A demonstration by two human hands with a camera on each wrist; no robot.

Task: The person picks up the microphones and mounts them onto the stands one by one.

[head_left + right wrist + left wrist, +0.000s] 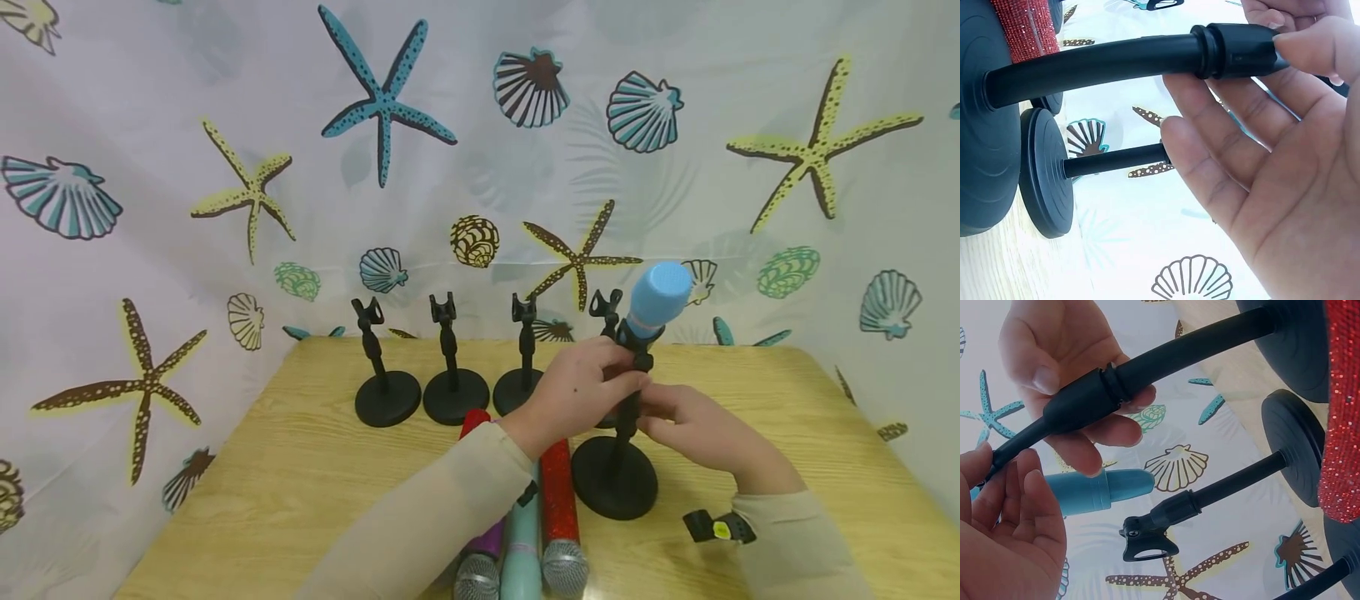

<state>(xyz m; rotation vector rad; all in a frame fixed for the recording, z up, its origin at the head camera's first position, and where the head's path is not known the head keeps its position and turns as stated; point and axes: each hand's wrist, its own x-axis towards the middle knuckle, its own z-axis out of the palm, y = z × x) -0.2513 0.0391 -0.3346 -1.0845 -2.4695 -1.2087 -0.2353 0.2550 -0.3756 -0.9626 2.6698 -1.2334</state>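
A black desk microphone stand (615, 482) stands upright on its round base at the right of the group. A microphone with a light blue head (660, 293) sits tilted in its top clip; the blue body (1110, 489) shows in the left wrist view. With thumb and fingers, my left hand (573, 387) pinches the thin upper rod just below the clip. My right hand (701, 427) holds the stand lower down, its thumb on the black collar (1241, 51) and the fingers behind it. The clip itself is partly hidden by my left hand.
Several more black stands with clips, among them the leftmost stand (387, 398), line the table's back. Under my left forearm lie a red glitter microphone (558, 492), a pale teal microphone (522, 542) and a purple one (487, 542). A patterned curtain (480, 167) hangs behind.
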